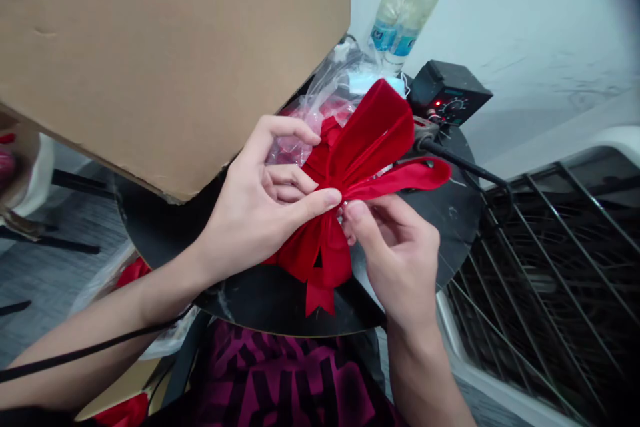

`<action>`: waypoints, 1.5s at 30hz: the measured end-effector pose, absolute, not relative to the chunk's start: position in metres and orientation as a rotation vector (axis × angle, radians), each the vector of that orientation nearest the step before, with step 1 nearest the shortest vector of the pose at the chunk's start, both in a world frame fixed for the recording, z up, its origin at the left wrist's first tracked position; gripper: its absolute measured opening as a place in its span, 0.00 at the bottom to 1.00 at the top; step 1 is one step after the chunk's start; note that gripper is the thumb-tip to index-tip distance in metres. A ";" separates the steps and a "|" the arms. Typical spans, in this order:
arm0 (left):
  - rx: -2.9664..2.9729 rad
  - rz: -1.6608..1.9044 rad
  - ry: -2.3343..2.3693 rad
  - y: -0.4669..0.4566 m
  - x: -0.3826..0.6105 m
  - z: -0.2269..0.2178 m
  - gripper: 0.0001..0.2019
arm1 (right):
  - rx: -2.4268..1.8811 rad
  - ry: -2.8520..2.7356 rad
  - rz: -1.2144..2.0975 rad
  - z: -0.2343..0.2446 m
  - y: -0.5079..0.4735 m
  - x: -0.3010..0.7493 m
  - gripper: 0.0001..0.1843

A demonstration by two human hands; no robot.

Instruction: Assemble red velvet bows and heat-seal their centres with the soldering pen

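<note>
A red velvet bow [373, 130] with several loops and notched tails is held up over a round black table [280, 307]. My left hand [270, 193] grips the bow near its middle, the thumb pressed on the centre and the other fingers curled behind. At the right of the centre, my right hand [400, 240] pinches close to the knot with thumb and forefinger. A small shiny bit shows by the right thumb tip, too small to name. The bow's back is hidden by the fingers.
A large cardboard box [190, 47] stands at the upper left. Behind the bow are a clear plastic bag [295, 140], bottles [400, 13] and a black control box [450, 93] with a red light and cable. A wire rack [540, 267] stands at the right.
</note>
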State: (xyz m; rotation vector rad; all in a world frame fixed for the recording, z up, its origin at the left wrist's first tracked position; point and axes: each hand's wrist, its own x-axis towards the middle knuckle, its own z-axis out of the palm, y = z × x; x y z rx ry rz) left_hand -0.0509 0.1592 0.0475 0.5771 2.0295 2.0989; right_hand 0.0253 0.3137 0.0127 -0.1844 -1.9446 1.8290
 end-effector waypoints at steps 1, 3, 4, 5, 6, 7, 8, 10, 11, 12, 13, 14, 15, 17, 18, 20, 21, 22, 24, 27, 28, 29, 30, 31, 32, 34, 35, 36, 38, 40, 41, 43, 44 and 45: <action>0.603 2.086 2.043 0.159 -0.049 0.048 0.21 | -0.198 -1.939 1.869 0.014 0.313 0.024 0.06; 0.633 2.038 2.074 0.158 -0.047 0.047 0.17 | -0.218 -1.931 1.932 0.015 0.311 0.022 0.08; 0.639 2.015 2.080 0.157 -0.047 0.046 0.16 | -0.223 -1.922 1.953 0.015 0.310 0.021 0.08; 0.645 1.999 2.076 0.155 -0.046 0.045 0.17 | -0.228 -1.914 1.967 0.014 0.310 0.021 0.08; 0.654 1.990 2.062 0.153 -0.046 0.043 0.18 | -0.234 -1.905 1.977 0.014 0.310 0.022 0.08; 0.671 1.995 2.050 0.151 -0.047 0.041 0.18 | -0.244 -1.894 1.991 0.014 0.310 0.022 0.08; 0.708 2.006 2.042 0.149 -0.047 0.040 0.18 | -0.256 -1.882 2.012 0.014 0.310 0.023 0.08; 0.808 1.992 2.059 0.146 -0.047 0.038 0.14 | -0.280 -1.858 2.070 0.014 0.310 0.024 0.09; 0.852 1.963 2.075 0.145 -0.047 0.037 0.11 | -0.287 -1.848 2.098 0.015 0.311 0.024 0.10; 0.876 1.929 2.091 0.144 -0.047 0.036 0.08 | -0.293 -1.840 2.117 0.015 0.311 0.024 0.10; 0.876 1.900 2.104 0.144 -0.047 0.036 0.06 | -0.298 -1.837 2.130 0.015 0.311 0.024 0.10; 0.859 1.882 2.110 0.144 -0.047 0.035 0.06 | -0.304 -1.836 2.139 0.016 0.311 0.023 0.11; 0.832 1.877 2.106 0.144 -0.047 0.034 0.06 | -0.310 -1.834 2.146 0.016 0.311 0.023 0.11; 0.829 1.895 2.084 0.144 -0.048 0.032 0.08 | -0.327 -1.832 2.166 0.016 0.312 0.022 0.11; 0.848 1.909 2.078 0.144 -0.048 0.031 0.09 | -0.336 -1.828 2.176 0.015 0.312 0.022 0.11; 0.895 1.930 2.075 0.145 -0.049 0.029 0.11 | -0.351 -1.818 2.192 0.015 0.313 0.021 0.12; 0.904 1.936 2.071 0.146 -0.049 0.028 0.11 | -0.358 -1.814 2.195 0.014 0.314 0.020 0.13; 0.894 1.937 2.065 0.147 -0.050 0.028 0.10 | -0.364 -1.809 2.196 0.014 0.314 0.019 0.13; 0.836 1.938 2.045 0.149 -0.052 0.027 0.09 | -0.367 -1.795 2.199 0.012 0.316 0.017 0.13; 0.765 1.943 2.025 0.153 -0.055 0.025 0.08 | -0.377 -1.783 2.192 0.010 0.317 0.014 0.13; 0.749 1.946 2.026 0.154 -0.055 0.024 0.08 | -0.385 -1.786 2.185 0.009 0.317 0.013 0.13; 0.734 1.951 2.028 0.156 -0.056 0.023 0.08 | -0.393 -1.794 2.175 0.008 0.317 0.011 0.13; 0.719 1.957 2.030 0.157 -0.057 0.021 0.08 | -0.401 -1.807 2.161 0.007 0.317 0.010 0.14; 0.703 1.963 2.031 0.158 -0.058 0.020 0.07 | -0.400 -1.829 2.146 0.005 0.317 0.010 0.14; 0.686 1.965 2.027 0.159 -0.059 0.019 0.07 | -0.391 -1.863 2.129 0.004 0.319 0.009 0.14; 0.647 1.958 2.016 0.159 -0.061 0.017 0.06 | -0.361 -1.943 2.088 0.002 0.329 0.009 0.16; 0.628 1.954 2.011 0.159 -0.061 0.015 0.06 | -0.363 -1.967 2.058 0.001 0.337 0.008 0.18; 0.611 1.951 2.006 0.159 -0.062 0.014 0.06 | -0.386 -1.968 2.027 0.000 0.349 0.008 0.20; 0.588 1.953 1.998 0.158 -0.063 0.012 0.07 | -0.516 -1.874 1.959 -0.004 0.380 0.005 0.23; 0.574 1.961 1.981 0.157 -0.063 0.010 0.07 | -0.660 -1.706 1.973 -0.009 0.414 -0.002 0.24; 0.568 1.962 1.970 0.157 -0.063 0.009 0.07 | -0.718 -1.613 1.996 -0.012 0.430 -0.006 0.24; 0.561 1.966 1.945 0.157 -0.063 0.008 0.07 | -0.757 -1.545 2.024 -0.018 0.455 -0.017 0.24; 0.562 1.969 1.932 0.158 -0.063 0.007 0.07 | -0.758 -1.536 2.025 -0.022 0.463 -0.023 0.24; 0.564 1.974 1.922 0.158 -0.062 0.007 0.07 | -0.747 -1.536 2.015 -0.025 0.469 -0.029 0.23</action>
